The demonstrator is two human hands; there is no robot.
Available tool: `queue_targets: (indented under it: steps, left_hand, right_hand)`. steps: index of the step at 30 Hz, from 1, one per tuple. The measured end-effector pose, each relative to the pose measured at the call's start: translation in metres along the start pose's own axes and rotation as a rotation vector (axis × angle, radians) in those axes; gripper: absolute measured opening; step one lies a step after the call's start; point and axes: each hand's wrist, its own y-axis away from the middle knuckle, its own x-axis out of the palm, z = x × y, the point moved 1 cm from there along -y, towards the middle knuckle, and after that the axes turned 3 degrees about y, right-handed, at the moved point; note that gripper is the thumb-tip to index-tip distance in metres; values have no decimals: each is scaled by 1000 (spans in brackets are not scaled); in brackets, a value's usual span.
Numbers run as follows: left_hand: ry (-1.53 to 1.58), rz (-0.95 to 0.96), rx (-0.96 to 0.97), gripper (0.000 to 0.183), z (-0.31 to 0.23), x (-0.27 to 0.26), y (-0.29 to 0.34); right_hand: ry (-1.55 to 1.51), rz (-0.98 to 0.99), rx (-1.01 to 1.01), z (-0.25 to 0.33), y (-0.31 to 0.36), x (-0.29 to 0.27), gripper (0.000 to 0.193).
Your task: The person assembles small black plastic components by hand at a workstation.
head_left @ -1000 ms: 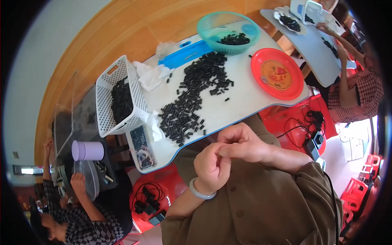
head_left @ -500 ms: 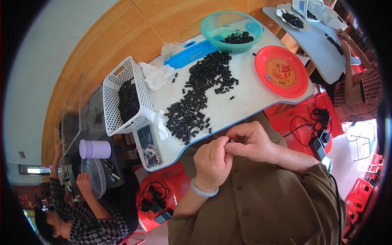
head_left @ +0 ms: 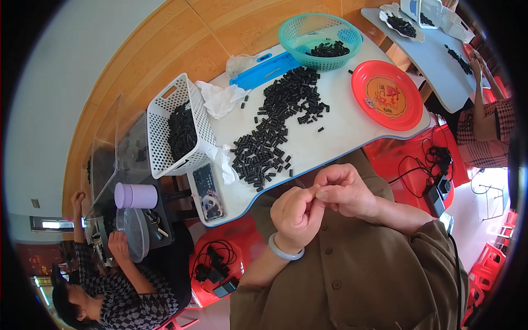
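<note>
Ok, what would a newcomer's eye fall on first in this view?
Probably the round red plate at the right end of the white table. Next, the spread of short black pieces mid-table, with the green basket beyond. In front of the table, the left hand and right hand meet, fingers together.

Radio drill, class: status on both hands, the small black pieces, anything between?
Left hand, right hand: pinched together, anything held not discernible. Small black pieces: many heaped loose on white table. Table's near edge between hands and heap.
</note>
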Motion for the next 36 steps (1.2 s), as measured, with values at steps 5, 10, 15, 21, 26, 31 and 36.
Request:
queue_targets:
  steps: [5, 10, 15, 21, 26, 31, 36]
  left_hand:
    - [32, -7, 2, 20, -1, 2, 0]
    - [46, 1, -15, 20, -1, 4, 1]
    - [56, -5, -56, 17, 0, 6, 1]
    - [78, -54, -122, 13, 5, -1, -7]
    - [-258, -283, -46, 9, 39, -50, -41]
    - [-941, -150, -157, 25, 110, -142, -96]
    - [-1043, -5, -199, 41, 113, -115, -89]
  right_hand:
    - [-52, 3, -32, -1, 2, 2, 10]
    - [-36, -18, -45, -4, 3, 1, 13]
    - [-47, -12, 13, 0, 2, -1, 16]
    - [324, -12, -164, 4, -2, -12, 17]
    - [755, -326, -354, -17, -23, -64, 9]
    - [986, -458, -444, -3, -42, -93, 5]
    - [1313, -473, -621, 2, -66, -112, 14]
